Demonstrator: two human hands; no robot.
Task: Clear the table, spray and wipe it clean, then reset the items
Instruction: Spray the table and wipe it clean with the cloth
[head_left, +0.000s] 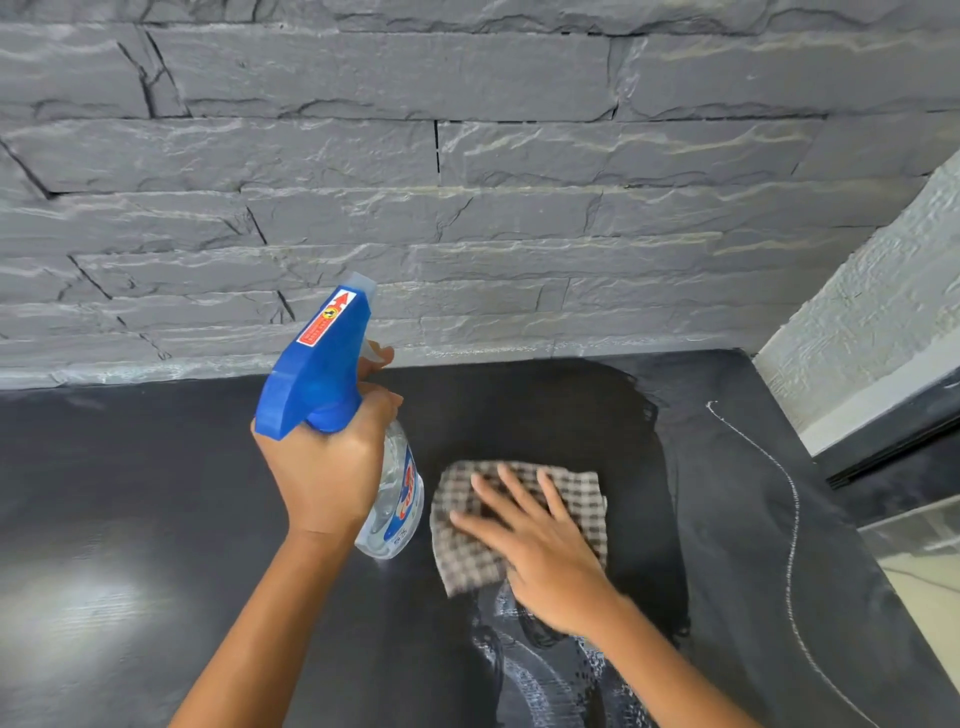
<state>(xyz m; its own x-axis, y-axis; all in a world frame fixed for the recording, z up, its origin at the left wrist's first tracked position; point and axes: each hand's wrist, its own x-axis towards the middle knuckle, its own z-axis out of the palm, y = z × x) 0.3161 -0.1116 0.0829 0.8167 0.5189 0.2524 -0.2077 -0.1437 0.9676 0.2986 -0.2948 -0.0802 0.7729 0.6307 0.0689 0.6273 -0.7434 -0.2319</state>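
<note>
The left hand held a spray bottle up above the dark tabletop, its fingers clamped round the neck just under the blue spray head. One fingertip lay at the trigger in front. The nozzle pointed up and away, toward the grey stone wall behind the tabletop. The clear body of the bottle hung tilted below the hand, with a red and blue label on it.

Just right of the bottle, the right hand pressed flat on a checked cloth. Its fingers were straight and spread apart, holding nothing, and the palm covered the cloth's near corner. The cloth lay on the tabletop inside a darker wet patch that reached back to the wall. Pale streaks of cleaner marked the surface near the right wrist. A thin white line curved across the tabletop farther right. A white textured wall stood at the right edge.
</note>
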